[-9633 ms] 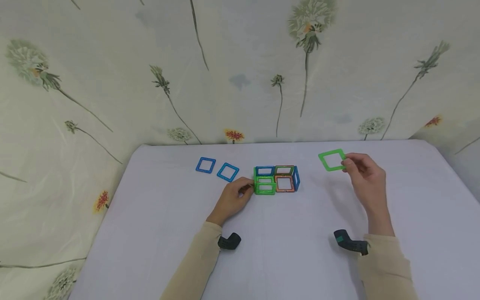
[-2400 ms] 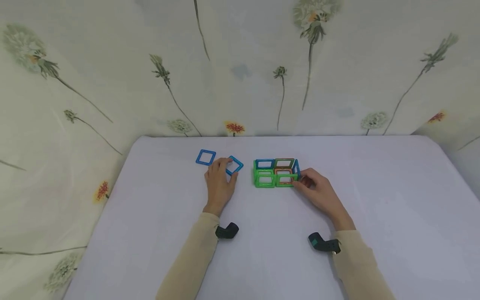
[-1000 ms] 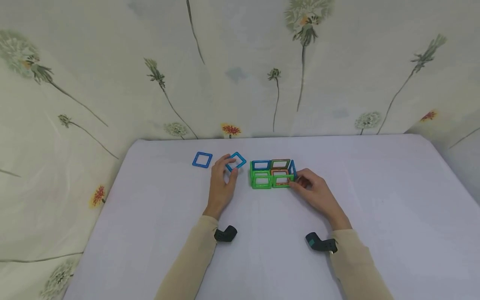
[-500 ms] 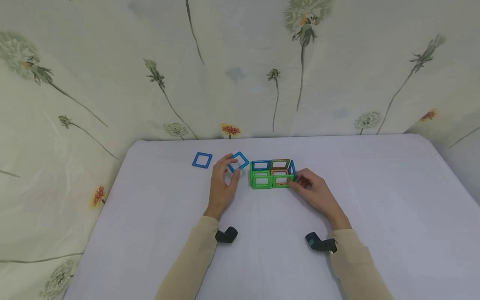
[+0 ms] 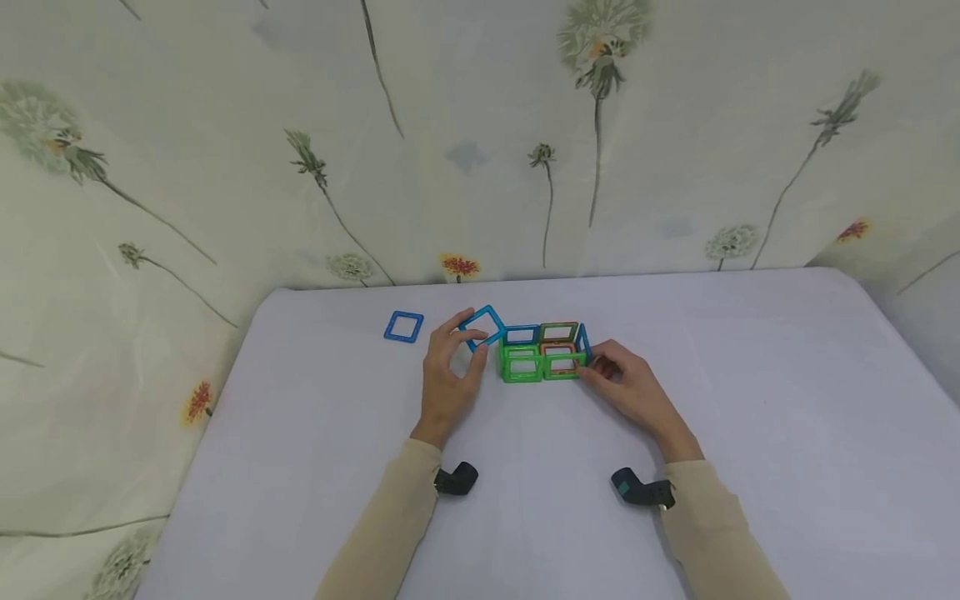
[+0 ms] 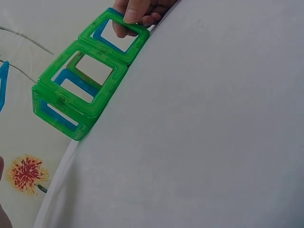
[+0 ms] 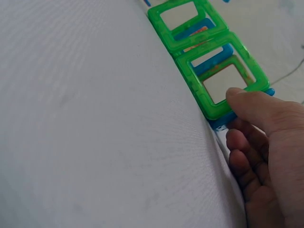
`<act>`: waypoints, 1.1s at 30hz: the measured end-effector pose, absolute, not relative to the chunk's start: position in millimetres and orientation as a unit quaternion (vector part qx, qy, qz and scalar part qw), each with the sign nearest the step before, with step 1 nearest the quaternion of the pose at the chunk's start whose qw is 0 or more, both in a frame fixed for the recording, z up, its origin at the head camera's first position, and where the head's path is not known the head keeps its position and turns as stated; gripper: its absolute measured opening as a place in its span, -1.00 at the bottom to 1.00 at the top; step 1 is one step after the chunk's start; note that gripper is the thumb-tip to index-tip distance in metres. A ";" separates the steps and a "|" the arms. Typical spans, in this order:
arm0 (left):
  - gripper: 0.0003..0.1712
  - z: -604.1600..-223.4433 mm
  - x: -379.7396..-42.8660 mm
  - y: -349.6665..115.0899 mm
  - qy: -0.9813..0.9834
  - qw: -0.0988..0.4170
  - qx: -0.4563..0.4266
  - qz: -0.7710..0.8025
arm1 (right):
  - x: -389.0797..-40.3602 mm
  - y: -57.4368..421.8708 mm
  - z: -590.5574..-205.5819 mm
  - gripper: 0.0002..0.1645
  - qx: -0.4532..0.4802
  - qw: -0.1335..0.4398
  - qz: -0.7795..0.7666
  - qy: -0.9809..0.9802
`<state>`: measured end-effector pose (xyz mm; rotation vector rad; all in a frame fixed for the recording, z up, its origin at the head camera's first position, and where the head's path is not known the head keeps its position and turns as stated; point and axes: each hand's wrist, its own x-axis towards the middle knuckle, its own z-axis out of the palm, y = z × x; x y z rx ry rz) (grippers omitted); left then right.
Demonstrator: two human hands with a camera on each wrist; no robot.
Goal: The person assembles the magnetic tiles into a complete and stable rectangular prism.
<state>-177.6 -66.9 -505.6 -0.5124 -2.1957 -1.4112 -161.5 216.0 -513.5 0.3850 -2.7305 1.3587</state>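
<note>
In the head view my left hand [image 5: 447, 379] pinches a blue square magnetic tile [image 5: 497, 318] between thumb and fingers, raised and tilted at the left end of a low box of magnetic tiles [image 5: 542, 367]. The tile's edge appears at the box's back left corner; whether they touch I cannot tell. Green tiles form the box's front and left end, blue ones its right end and part of the back, and an orange one shows inside. My right hand [image 5: 630, 383] grips the front right corner, its thumb on the green front tile [image 7: 218, 111] in the right wrist view.
Another blue square tile [image 5: 418, 328] lies flat on the white-covered table [image 5: 540, 500], left of my left hand. Behind the table's far edge hangs a flower-patterned cloth [image 5: 480, 208]. Each wrist carries a dark camera mount.
My left hand has lifted the blue tile and brought it rightward to the box. The green tile my right hand held aloft earlier now stands at the box's front right; that hand stays there.
</note>
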 end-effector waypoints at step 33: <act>-0.80 -500.0 -180.4 -30.1 -0.830 0.258 -0.263 -0.419 | -154.0 206.7 -494.3 -0.82 0.137 0.045 0.437 -0.888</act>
